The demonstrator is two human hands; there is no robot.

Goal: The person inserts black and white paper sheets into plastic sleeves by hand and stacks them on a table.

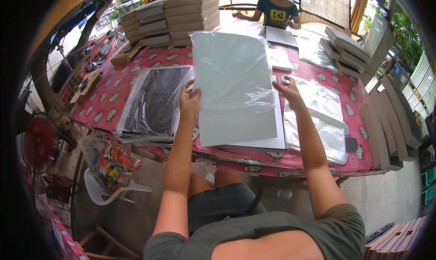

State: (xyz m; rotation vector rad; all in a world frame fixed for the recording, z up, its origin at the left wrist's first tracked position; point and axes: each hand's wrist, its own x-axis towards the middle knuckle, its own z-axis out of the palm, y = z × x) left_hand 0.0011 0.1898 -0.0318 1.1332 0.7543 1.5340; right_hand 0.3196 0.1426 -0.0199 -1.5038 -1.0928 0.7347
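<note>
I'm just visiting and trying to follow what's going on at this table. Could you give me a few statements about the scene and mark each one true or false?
1. Both hands hold a flat grey board in a clear plastic bag up over the table. True: the left hand grips its left edge, the right hand its right edge.
2. The tablecloth is plain blue. False: it is red-pink with a repeated white cartoon print.
3. A dark sheet in clear plastic lies left of the held board. True.
4. The far side of the table is unoccupied. False: another person works there.
5. Flat boxes are stacked at the table's far left. True.
</note>
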